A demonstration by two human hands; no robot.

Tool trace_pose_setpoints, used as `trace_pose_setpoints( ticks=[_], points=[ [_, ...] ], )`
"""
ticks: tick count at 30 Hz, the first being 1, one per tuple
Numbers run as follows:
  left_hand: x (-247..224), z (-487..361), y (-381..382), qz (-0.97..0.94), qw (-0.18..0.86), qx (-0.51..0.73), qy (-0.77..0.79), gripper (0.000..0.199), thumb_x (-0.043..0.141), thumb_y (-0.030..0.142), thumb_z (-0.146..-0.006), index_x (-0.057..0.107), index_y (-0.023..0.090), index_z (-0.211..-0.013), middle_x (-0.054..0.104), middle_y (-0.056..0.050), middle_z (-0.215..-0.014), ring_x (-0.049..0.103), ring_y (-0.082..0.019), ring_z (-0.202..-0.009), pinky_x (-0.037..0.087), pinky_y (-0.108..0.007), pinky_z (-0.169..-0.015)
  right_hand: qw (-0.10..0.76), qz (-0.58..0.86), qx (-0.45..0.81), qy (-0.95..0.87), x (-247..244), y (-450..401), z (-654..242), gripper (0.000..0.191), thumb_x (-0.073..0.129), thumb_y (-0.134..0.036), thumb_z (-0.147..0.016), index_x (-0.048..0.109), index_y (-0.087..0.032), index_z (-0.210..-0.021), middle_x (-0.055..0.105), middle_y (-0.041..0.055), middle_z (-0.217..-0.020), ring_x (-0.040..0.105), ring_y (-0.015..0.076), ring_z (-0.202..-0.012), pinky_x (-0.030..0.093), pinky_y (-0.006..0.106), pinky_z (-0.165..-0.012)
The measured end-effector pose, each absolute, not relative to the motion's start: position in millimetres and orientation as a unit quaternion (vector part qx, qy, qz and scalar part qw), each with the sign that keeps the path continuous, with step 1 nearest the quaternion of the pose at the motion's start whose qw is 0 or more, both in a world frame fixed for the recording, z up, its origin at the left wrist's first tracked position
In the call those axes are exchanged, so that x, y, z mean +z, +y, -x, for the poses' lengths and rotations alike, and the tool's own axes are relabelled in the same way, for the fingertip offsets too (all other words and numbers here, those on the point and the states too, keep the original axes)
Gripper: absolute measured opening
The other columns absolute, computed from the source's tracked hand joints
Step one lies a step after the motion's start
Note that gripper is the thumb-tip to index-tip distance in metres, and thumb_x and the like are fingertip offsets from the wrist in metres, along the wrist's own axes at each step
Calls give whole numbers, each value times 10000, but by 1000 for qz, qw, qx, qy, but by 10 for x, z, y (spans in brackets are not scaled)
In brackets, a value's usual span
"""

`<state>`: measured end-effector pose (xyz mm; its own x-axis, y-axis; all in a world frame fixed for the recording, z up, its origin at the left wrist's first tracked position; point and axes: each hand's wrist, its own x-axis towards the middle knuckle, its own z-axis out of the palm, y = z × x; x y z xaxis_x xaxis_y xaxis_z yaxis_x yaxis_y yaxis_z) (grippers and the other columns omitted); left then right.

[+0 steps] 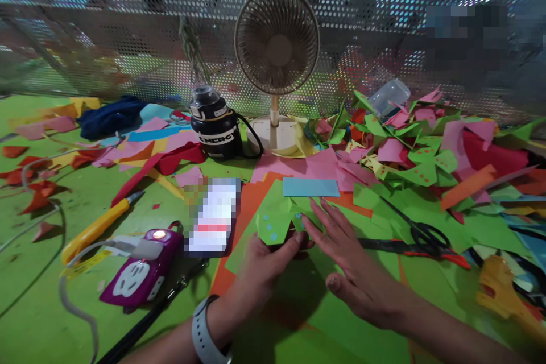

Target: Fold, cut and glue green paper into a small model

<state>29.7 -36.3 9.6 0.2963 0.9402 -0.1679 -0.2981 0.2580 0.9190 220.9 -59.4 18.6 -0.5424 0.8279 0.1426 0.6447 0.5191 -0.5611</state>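
My left hand [267, 259], with a pale watch strap on its wrist, pinches a folded green paper piece [272, 226] that carries small blue marks. My right hand [341, 247] is spread beside the piece's right side, thumb apart from the fingers, with nothing gripped in it. Its fingertips are close to the paper; whether they touch it is hard to tell. Beneath the hands lie green sheets [354, 330] and orange paper [251, 205]. A light blue strip [311, 186] lies just beyond the fingers.
A phone [214, 216], purple power bank [143, 270] and yellow cutter [96, 230] lie left. Black scissors [420, 233] and a yellow tool [499, 287] lie right. A fan [277, 40] and black bottle [216, 125] stand behind, near a pile of paper scraps [422, 148].
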Motion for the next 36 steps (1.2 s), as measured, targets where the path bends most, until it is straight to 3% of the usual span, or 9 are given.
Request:
trace_pose_setpoints(
  ticks=[3,6,9,12,15,20,30,36],
  points=[
    [72,-292,-360,-417,689,440,398,261,756,316,-792,717,178,-1011,758,-88,-1009,712,-220,-855,572,-334,-761,232,437,212,-843,221,-586,-2212,683,272,-624,-975,151,-304,-1566,117,27,-1648,40,280,-1509,147,540,-1204],
    [33,-298,-368,-407,690,435,411,230,772,326,-775,711,177,-940,755,-58,-885,709,-198,-775,577,-310,-702,281,464,220,-811,239,-544,-2206,528,350,-467,-1020,341,-290,-1517,332,53,-1585,226,241,-1478,237,485,-1194],
    [1,-308,-388,-408,688,440,408,234,790,326,-759,698,183,-920,734,-30,-834,689,-167,-716,569,-276,-650,341,510,261,-745,221,-486,-2187,416,432,-388,-1010,530,-249,-1389,578,86,-1387,486,214,-1318,396,412,-1109],
    [-9,-313,-412,-418,688,440,398,221,795,299,-763,706,187,-932,734,-23,-847,669,-143,-702,557,-249,-642,382,542,298,-686,185,-447,-2166,406,524,-382,-965,576,-215,-1331,681,80,-1154,613,200,-1117,493,363,-991],
    [-2,-313,-424,-417,703,430,384,195,789,289,-775,723,188,-928,744,-23,-854,655,-127,-676,543,-229,-628,404,550,315,-660,172,-441,-2149,425,561,-370,-934,581,-200,-1323,678,53,-1010,637,184,-989,521,335,-919],
    [5,-307,-416,-405,708,424,393,195,810,299,-753,731,181,-886,740,-19,-796,647,-120,-646,533,-219,-614,415,551,332,-643,210,-467,-2123,425,574,-344,-913,589,-181,-1306,650,33,-930,629,160,-876,535,308,-844],
    [68,-306,-418,-403,711,417,398,203,803,304,-769,734,195,-927,682,20,-662,638,-115,-603,531,-225,-619,418,544,335,-646,200,-495,-2126,435,570,-321,-907,568,-180,-1319,652,44,-951,625,169,-923,531,335,-878],
    [58,-298,-416,-383,714,411,418,285,828,347,-713,729,171,-913,754,-45,-808,689,-175,-689,565,-286,-680,424,540,343,-641,210,-492,-2107,429,575,-311,-897,575,-193,-1310,661,43,-937,633,177,-909,532,358,-890]
  ],
)
